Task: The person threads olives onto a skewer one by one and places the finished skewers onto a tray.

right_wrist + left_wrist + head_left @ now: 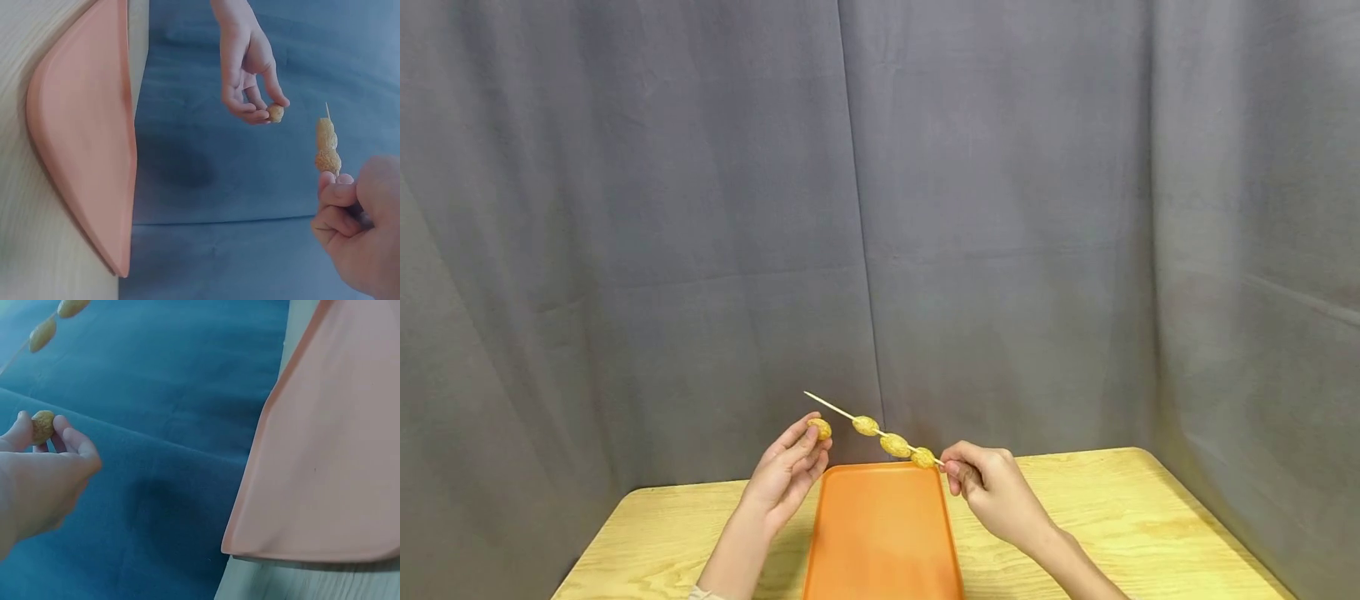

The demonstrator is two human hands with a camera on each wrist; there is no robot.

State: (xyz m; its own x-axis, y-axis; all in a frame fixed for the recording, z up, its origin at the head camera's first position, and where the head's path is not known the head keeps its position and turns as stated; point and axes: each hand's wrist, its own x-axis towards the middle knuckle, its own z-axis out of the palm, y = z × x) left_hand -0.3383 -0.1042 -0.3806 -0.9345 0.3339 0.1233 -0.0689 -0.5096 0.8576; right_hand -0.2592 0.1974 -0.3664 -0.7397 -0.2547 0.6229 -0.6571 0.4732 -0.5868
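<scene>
My left hand (pixel 784 477) pinches a small golden-brown ball (pixel 822 428) between thumb and fingertips, raised by the tray's far left corner. Opposite it, my right hand (pixel 1000 496) grips the lower end of a thin wooden skewer (pixel 829 406). Three similar oval balls (pixel 895 444) are threaded on the skewer, the lowest close to my right fingertips. The bare pointed end slants up and left, above the loose ball and apart from it. In the right wrist view the threaded balls (pixel 326 153) line up one behind another, and the loose ball (pixel 275 113) shows at the left fingertips.
Below the hands an orange rectangular tray (pixel 883 533) with a raised rim lies on the light wood table (pixel 1120 517). Grey curtains (pixel 1000 208) hang behind the table and along both sides.
</scene>
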